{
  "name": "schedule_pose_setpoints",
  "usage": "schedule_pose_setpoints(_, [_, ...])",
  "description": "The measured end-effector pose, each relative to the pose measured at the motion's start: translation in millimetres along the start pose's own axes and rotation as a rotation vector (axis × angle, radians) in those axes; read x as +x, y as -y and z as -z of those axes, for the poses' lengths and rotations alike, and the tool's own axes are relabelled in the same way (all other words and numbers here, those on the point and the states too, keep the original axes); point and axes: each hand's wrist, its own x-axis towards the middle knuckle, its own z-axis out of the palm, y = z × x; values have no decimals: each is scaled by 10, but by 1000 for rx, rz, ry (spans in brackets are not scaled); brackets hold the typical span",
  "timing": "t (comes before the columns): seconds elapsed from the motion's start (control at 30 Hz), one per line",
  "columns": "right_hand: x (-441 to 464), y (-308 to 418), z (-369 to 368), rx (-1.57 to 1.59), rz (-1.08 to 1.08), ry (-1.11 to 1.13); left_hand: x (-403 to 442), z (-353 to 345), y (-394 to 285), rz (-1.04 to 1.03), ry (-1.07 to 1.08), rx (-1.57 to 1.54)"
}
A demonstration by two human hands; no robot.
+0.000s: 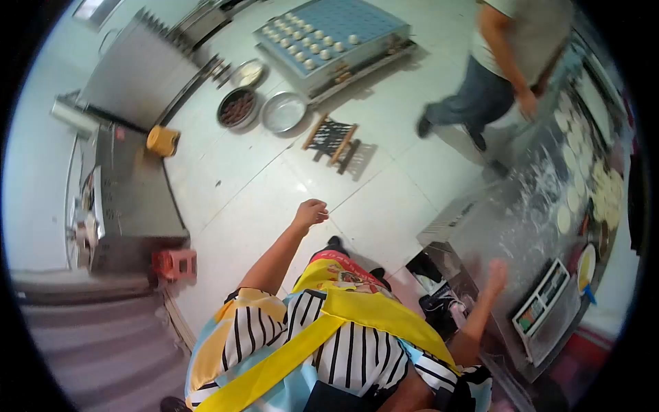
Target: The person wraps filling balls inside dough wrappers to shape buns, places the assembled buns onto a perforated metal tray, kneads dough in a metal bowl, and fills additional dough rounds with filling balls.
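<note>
My left hand [312,213] hangs over the tiled floor in front of me, its fingers loosely curled in with nothing seen in them. Nearest to it is a low folding stool [332,141] with a dark woven seat. Out to the right, my right hand [497,276] is at the near side of a floured steel worktable [491,216]. Motion blurs its fingers, and I cannot tell if it touches the tabletop. Flat dough rounds [574,172] lie along the table's far side. A white tray-like frame [542,302] and a bowl with yellow contents [585,266] are nearer.
Another person [508,62] walks beside the worktable. Ahead stands a low platform [343,27] with rows of dough balls. A metal basin [283,112] and a pot of dark red-brown pieces [237,108] sit on the floor. Leftward are a yellow bucket [163,141] and a red stool [175,264].
</note>
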Motion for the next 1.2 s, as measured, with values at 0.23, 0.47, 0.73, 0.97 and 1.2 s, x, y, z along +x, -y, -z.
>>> schedule_pose_setpoints(0.23, [-2043,2690,-2611,374,-329,860,-586,2257,1224,224,-300,-265])
schedule_pose_setpoints(0.47, [-2929,3789,-4630,132,-265,1061,-1251,4464,2401,420,-485,-182])
schedule_pose_setpoints(0.73, [-3644,5003,-6093,-41,-241,1094,-391,6480,1800,177,-522,-387])
schedule_pose_setpoints(0.97, [-4152,6532,-8704,-57,111,1256,141,7897,1477,183,-590,-427])
schedule_pose_setpoints(1.2, [-5425,8580,-10574,-1,167,1588,-557,9030,2217,566,-952,-730])
